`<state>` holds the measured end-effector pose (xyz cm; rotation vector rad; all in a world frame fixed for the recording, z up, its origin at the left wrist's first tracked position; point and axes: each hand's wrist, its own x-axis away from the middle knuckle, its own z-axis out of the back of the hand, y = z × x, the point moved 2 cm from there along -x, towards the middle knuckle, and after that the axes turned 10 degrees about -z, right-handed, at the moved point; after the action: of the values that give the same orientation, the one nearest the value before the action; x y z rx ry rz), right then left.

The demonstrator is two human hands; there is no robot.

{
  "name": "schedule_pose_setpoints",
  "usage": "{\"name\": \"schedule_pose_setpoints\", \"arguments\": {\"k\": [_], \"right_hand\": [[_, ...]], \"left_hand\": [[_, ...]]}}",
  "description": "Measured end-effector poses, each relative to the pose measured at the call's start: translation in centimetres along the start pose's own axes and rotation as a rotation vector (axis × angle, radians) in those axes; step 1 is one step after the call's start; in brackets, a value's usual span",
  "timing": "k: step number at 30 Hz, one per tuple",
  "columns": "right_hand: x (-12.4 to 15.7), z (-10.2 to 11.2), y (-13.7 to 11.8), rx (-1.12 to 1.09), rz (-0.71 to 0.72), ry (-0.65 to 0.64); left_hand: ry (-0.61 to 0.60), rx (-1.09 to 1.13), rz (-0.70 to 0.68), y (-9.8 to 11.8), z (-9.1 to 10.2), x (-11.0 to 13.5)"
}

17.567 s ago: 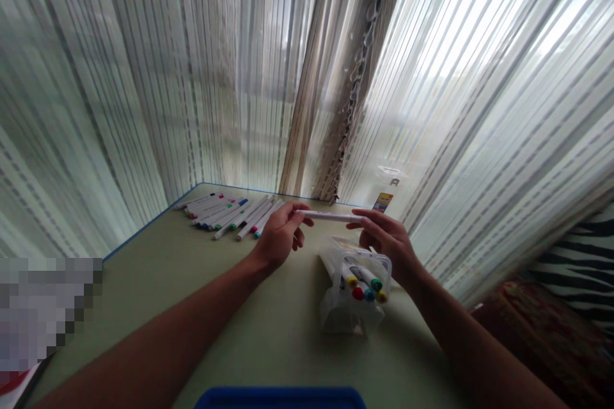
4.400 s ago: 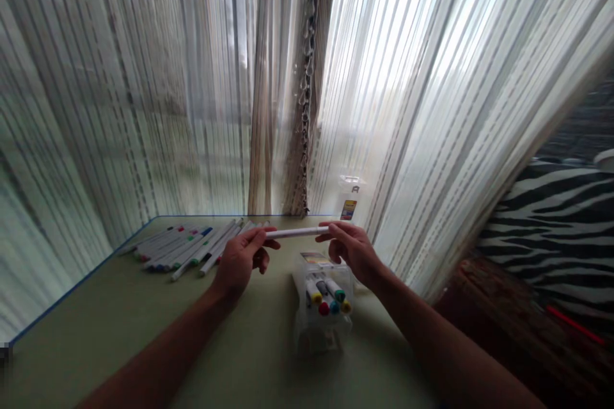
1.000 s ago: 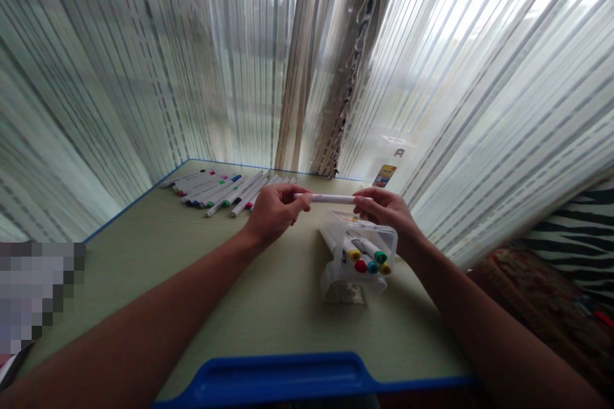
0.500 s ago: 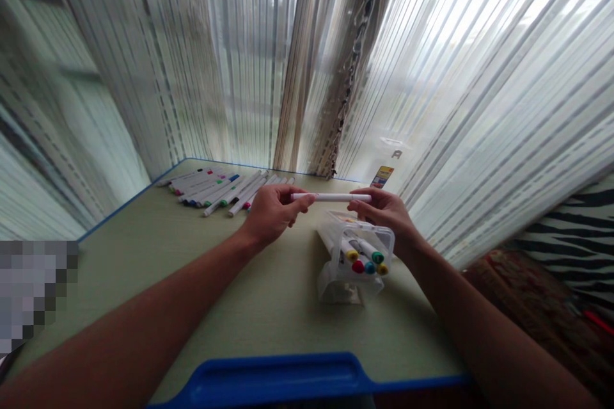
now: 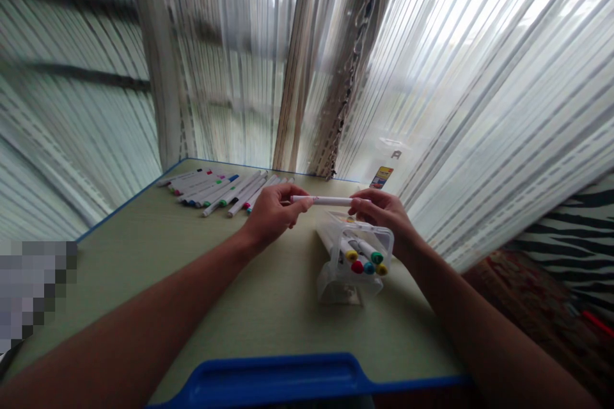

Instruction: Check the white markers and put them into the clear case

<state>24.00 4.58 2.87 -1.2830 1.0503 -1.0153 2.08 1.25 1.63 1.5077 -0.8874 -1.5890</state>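
Note:
A slim white marker [image 5: 332,201] is held level above the table, one end in each hand. My left hand [image 5: 274,207] pinches its left end between thumb and fingers. At the other end, my right hand [image 5: 381,209] is closed on it, the fingers covering the tip. Just below the marker, a clear plastic case [image 5: 320,281] lies on its side with its open end facing me. Several markers inside it show coloured ends, among them a green cap [image 5: 377,257] and a red one [image 5: 357,267]. Behind my left hand, loose markers [image 5: 215,190] lie spread on the table.
The pale table [image 5: 158,281] has a blue edge with a raised blue tray [image 5: 278,374] at the front. A clear package with a yellow label [image 5: 382,176] stands at the back. Sheer striped curtains [image 5: 240,63] hang behind. Zebra-striped fabric [image 5: 570,242] is at the right.
The marker has turned slightly, with small dark print now showing near its left end. My right fingers have closed further over its right end. The curtain at the left has shifted.

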Motion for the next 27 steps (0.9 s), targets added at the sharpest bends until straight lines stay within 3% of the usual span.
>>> {"name": "schedule_pose_setpoints", "arguments": {"k": [27], "right_hand": [[-0.57,0.55,0.38,-0.121,0.000,0.031]], "left_hand": [[0.032,0.153,0.043,0.02,0.07,-0.05]]}}
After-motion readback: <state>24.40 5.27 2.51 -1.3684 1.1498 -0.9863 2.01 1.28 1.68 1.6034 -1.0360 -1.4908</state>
